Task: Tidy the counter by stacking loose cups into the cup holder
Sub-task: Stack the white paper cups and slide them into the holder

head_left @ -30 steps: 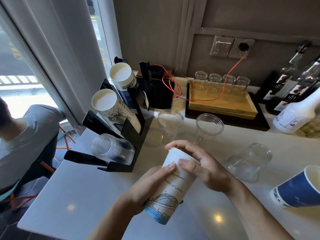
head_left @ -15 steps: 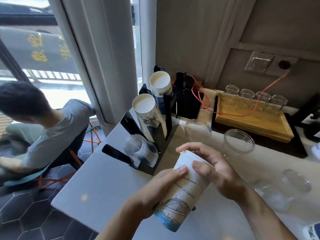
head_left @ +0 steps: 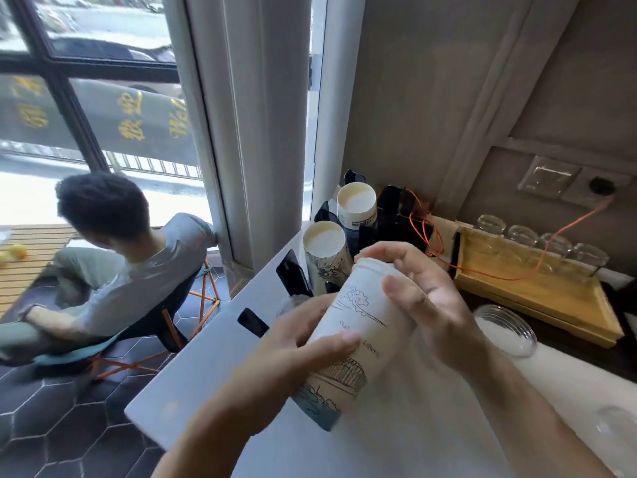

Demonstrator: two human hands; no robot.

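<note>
I hold a white paper cup (head_left: 348,339) printed with a bridge drawing, tilted with its mouth up and away from me. My left hand (head_left: 296,346) wraps its lower body and my right hand (head_left: 417,298) grips near the rim. Just beyond stands the black cup holder (head_left: 293,274), with two stacks of paper cups (head_left: 324,243) leaning out toward me. A clear plastic cup stack in its lowest slot is mostly hidden behind my left hand.
A clear plastic cup (head_left: 506,329) stands on the white counter (head_left: 213,370) to the right. A wooden tray (head_left: 537,294) with several glass jars and an orange cable sits at the back. A person sits in a chair (head_left: 113,270) left of the counter edge.
The cup and both hands have risen and come nearer to the holder. My view has swung left and up, so the bottles and blue cup at the right have left the frame.
</note>
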